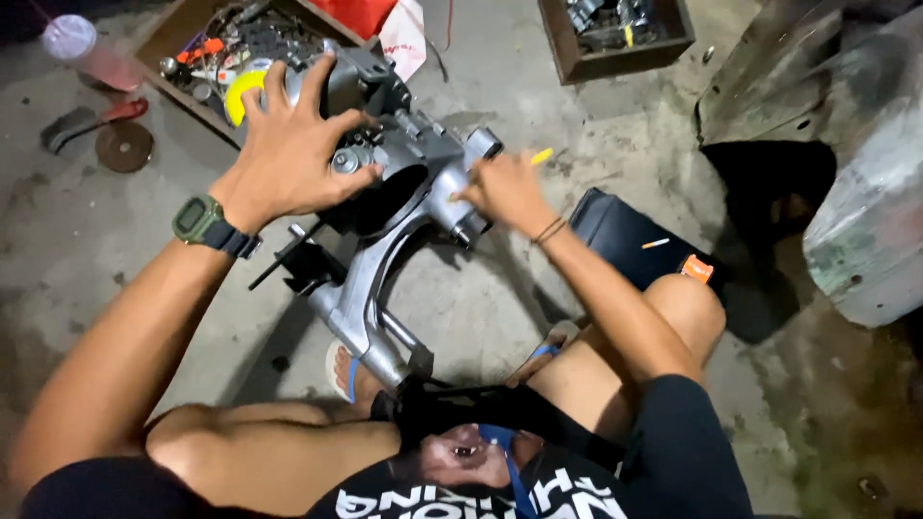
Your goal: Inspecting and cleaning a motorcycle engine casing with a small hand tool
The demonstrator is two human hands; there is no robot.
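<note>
Your left hand (293, 144) spreads flat over the grey engine casing (385, 207) at frame centre while your right hand (505, 192) grips a yellow-handled tool (541, 156) against it, work apparently midway.

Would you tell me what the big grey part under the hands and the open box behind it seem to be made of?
Grey engine part: likely cast metal, by its dull silvery sheen and moulded shape. Open box: probably wood, with brown matt walls.
</note>
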